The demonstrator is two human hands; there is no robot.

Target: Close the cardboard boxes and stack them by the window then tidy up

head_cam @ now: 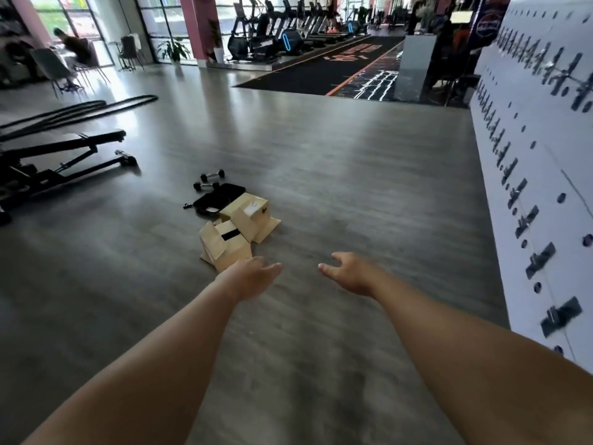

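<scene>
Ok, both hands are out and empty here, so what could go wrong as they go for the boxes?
1. Both cardboard boxes lie with flaps splayed on the floor; lifted before closing, the nearer box could spill.
2. Two dumbbells and an open black case lie right behind the boxes, a likely trip hazard.
3. The left hand and right hand are not yet touching anything.

Single head-worn, wide-angle view, looking forward and downward from standing height across a grey floor (321, 175). Both bare forearms enter from the bottom edge, the left hand (253, 277) and right hand (349, 273) near mid-frame. Two cardboard boxes (237, 229) lie farther off, centre frame. A white wall (539, 155) fills the right edge; windows (73, 24) sit far upper left. Straight lines bow near the borders.
</scene>
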